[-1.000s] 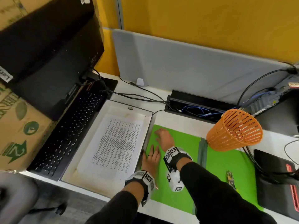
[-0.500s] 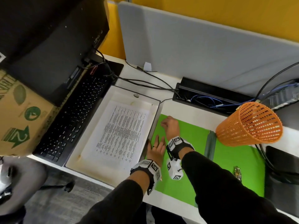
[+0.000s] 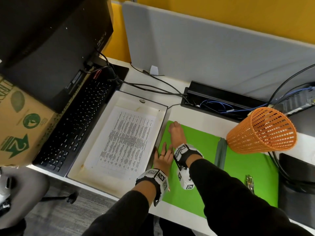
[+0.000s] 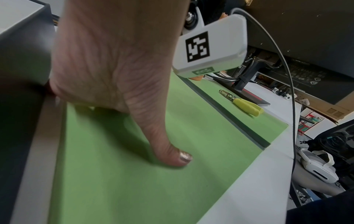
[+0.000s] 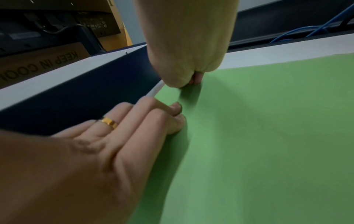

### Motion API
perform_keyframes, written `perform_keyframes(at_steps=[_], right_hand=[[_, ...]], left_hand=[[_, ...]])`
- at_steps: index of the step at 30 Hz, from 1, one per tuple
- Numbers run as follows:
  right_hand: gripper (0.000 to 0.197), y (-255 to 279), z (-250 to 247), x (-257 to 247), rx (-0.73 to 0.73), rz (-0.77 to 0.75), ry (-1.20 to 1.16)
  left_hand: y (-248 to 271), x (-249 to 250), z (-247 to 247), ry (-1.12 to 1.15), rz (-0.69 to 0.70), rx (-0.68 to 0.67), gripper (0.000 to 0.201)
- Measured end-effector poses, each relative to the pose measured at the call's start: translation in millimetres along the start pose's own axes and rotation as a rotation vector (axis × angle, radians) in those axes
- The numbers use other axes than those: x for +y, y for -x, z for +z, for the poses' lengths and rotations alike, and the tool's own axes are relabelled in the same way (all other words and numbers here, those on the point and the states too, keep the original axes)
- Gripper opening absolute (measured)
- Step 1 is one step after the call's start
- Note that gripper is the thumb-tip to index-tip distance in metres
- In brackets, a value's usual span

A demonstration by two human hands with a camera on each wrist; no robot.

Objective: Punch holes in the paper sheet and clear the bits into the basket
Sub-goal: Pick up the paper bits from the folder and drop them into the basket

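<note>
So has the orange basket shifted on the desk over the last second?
No. The orange basket lies on its side beside the green folder's spine as before; only the camera moved.

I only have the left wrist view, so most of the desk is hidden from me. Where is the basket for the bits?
Observer: The orange basket sits on the desk just beyond the right half of the green folder, near the far end of its spine.
Operator: And the paper to punch?
Observer: A printed sheet lies flat in the white tray, directly left of the folder.
Operator: What is the right hand doing?
Observer: The right hand has its fingers curled down at the folder's far left corner, just beyond the left hand. I cannot tell whether it pinches the edge.
</note>
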State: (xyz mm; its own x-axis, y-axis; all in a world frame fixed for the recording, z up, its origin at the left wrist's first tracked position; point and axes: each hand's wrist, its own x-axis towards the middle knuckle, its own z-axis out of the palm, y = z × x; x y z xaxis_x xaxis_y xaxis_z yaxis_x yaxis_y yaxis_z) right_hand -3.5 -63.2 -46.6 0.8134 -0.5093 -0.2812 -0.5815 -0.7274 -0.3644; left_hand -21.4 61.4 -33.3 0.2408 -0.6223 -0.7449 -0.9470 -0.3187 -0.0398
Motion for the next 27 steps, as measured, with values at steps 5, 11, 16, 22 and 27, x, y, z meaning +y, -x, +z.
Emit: perform_keyframes(at_steps=[5, 11, 16, 22, 27], right_hand=[[0.056, -0.4, 0.0, 0.9, -0.050, -0.023, 0.124], [0.043, 8.6, -13.9, 10.2, 0.048, 0.066, -0.001], [0.037, 18.2, -43.3, 26.3, 0.125, 0.044, -0.070], [0.015, 38.3, -96.1, 49.1, 0.290, 0.103, -0.164], [0.009, 65.7, -158.2, 79.4, 0.482, 0.095, -0.155]], left_hand=[[1.0, 0.6, -1.2, -0.002, -0.006, -0.010, 0.099], [0.7, 0.9, -5.9, 0.023, -0.007, -0.019, 0.103], [1.5, 7.7, -21.9, -0.031, -0.038, -0.038, 0.102], [-1.8, 23.1, -49.6, -0.113, -0.009, 0.033, 0.087], [-6.4, 41.8, -53.6, -0.157, 0.090, 0.087, 0.100]])
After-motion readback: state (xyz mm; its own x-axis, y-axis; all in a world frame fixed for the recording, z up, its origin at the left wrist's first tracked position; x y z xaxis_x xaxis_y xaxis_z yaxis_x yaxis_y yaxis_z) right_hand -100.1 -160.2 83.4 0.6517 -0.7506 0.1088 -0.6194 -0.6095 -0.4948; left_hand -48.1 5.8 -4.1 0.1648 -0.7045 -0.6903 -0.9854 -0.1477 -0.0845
